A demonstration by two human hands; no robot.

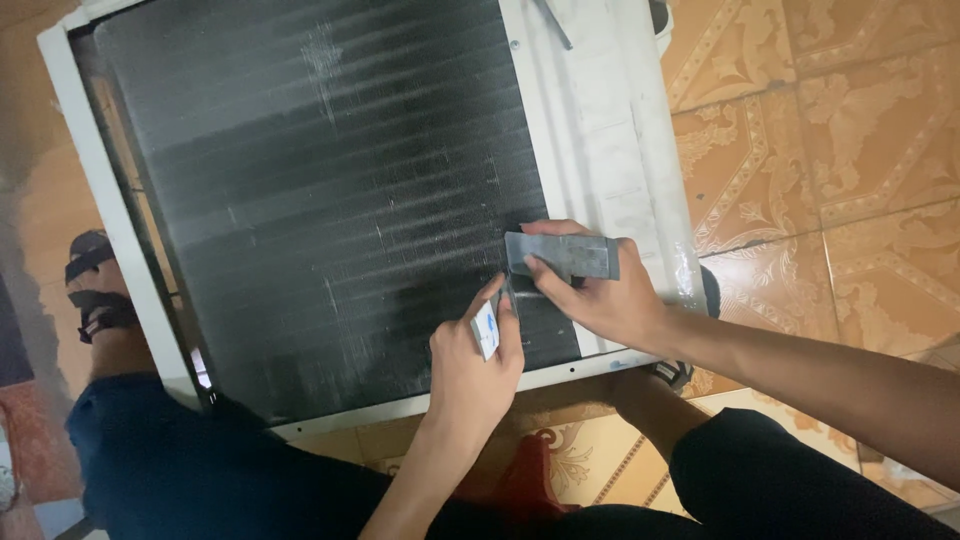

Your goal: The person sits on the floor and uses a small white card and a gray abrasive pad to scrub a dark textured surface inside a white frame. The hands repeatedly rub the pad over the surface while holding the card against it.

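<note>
Crouching figure: a person squats over an air-conditioner unit (600, 130) lying flat on the floor (860, 150), both forearms reaching in from the lower edge of the frame.
Right hand: the right hand (600, 295) comes in from the right with the wrist bent inward; its fingers (545, 278) are closed around a flat grey rectangular tool (562, 255), thumb under and forefinger along the top, pressing it against the lower right corner of the fin coil (330, 190).
Left hand: the left hand (472, 365) rises from below, knuckles to the camera, fingers pinched narrow on a small white card-like piece with a blue mark (486, 328), held upright just beside the grey tool and touching the fins.
Count: two hands, two small held items, one unit, one dark finned panel.
Unit: white metal frame around a black ribbed coil, a dusty white side panel on its right.
Surroundings: ornate orange patterned floor tiles; a foot in a black strapped sandal (95, 285) at far left; dark trousers (200, 470) across the bottom.
</note>
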